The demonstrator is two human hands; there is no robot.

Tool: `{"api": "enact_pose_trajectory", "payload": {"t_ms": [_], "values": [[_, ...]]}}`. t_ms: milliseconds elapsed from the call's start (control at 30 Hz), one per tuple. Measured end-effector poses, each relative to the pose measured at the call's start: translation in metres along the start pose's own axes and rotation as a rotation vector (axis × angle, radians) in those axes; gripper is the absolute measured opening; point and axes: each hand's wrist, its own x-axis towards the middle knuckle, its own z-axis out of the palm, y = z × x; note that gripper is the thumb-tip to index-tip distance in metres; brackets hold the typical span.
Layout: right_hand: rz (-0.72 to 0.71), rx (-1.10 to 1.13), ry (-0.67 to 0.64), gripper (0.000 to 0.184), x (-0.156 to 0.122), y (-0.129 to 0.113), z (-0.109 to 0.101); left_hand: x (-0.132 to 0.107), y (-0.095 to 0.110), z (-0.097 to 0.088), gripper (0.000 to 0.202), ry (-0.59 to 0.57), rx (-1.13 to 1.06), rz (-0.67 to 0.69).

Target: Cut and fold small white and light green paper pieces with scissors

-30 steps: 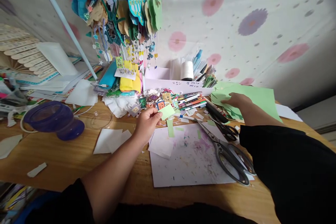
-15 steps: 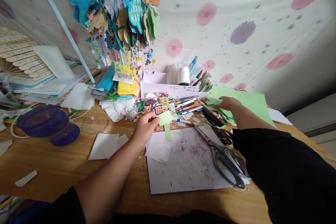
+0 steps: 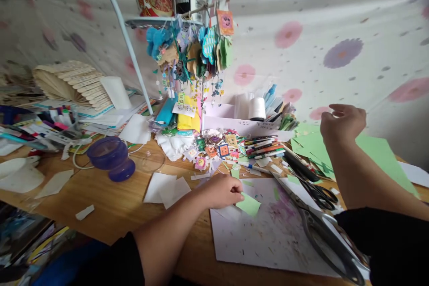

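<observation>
My left hand (image 3: 223, 191) pinches a small rectangle of light green paper (image 3: 248, 204) by its upper left edge, just over a stained white board (image 3: 268, 237). Raised above large green paper sheets (image 3: 382, 154) at the right, my right hand (image 3: 343, 125) has loosely bent fingers, apart, with nothing visible in them. Large grey scissors (image 3: 313, 223) lie across the board's right side, below my right forearm. Black-handled scissors (image 3: 321, 194) rest just behind them. Green paper scraps (image 3: 235, 171) lie at the board's far edge.
Pens (image 3: 264, 147) and small painted square charms (image 3: 223, 149) crowd the back middle. A purple bowl (image 3: 109, 156) and white paper pieces (image 3: 164, 187) are to the left. Paper ornaments hang from a rack (image 3: 129, 49). A white thread spool (image 3: 257, 108) stands in the lilac box (image 3: 221, 120).
My right hand has lifted off the green sheets. My left hand has brought the green rectangle nearer, over the board. The view has shifted left.
</observation>
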Motion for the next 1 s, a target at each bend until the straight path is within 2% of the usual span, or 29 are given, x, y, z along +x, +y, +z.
{"api": "enact_pose_trajectory", "payload": {"t_ms": [67,200,300,367,400,467,533,600,633,667,700,733,800,833,900,967,1000], "values": [[-0.066,0.149,0.011,0.031,-0.021,-0.034,-0.007,0.0,-0.001,0.0,0.008,0.02,0.036,-0.018],[-0.268,0.37,-0.095,0.024,-0.086,-0.089,-0.027,0.0,-0.001,0.002,0.006,0.072,0.064,-0.034],[-0.469,0.459,-0.285,0.018,-0.138,-0.104,-0.045,0.0,0.0,0.003,0.007,0.133,0.048,-0.039],[-0.62,0.463,-0.488,0.022,-0.164,-0.101,-0.054,0.0,0.001,0.004,0.009,0.19,0.028,-0.042],[-0.628,0.455,-0.577,0.027,-0.175,-0.096,-0.057,0.001,0.001,0.006,0.01,0.218,0.018,-0.04],[-0.528,0.502,-0.761,0.036,-0.19,-0.083,-0.06,0.0,0.004,0.01,0.012,0.261,0.003,-0.027],[-0.346,0.603,-0.91,0.038,-0.201,-0.07,-0.062,-0.002,0.009,0.015,0.014,0.283,-0.001,-0.008],[-0.185,0.683,-0.985,0.033,-0.209,-0.061,-0.063,-0.011,0.017,0.013,0.013,0.293,0.014,0.016],[-0.131,0.703,-0.994,0.031,-0.212,-0.057,-0.063,-0.019,0.022,0.005,0.013,0.316,0.027,0.036],[-0.096,0.721,-0.992,0.03,-0.216,-0.054,-0.064,-0.029,0.026,-0.008,0.016,0.352,0.049,0.051],[-0.081,0.738,-0.985,0.029,-0.219,-0.052,-0.064,-0.042,0.029,-0.027,0.015,0.45,0.08,0.089],[-0.078,0.746,-0.975,0.029,-0.223,-0.049,-0.063,-0.057,0.03,-0.052,0.013,0.607,0.101,0.092],[-0.092,0.737,-0.931,0.028,-0.229,-0.044,-0.061,-0.09,0.027,-0.116,0.015,1.021,0.2,-0.035],[-0.103,0.727,-0.91,0.027,-0.231,-0.041,-0.059,-0.106,0.022,-0.151,0.019,1.143,0.22,-0.08],[-0.126,0.714,-0.878,0.027,-0.235,-0.036,-0.054,-0.132,0.004,-0.216,0.026,1.265,0.246,-0.154],[-0.146,0.721,-0.86,0.028,-0.238,-0.031,-0.048,-0.145,-0.024,-0.265,0.022,1.229,0.267,-0.273],[-0.157,0.727,-0.854,0.028,-0.238,-0.029,-0.046,-0.146,-0.04,-0.281,0.019,1.172,0.283,-0.345]]}}
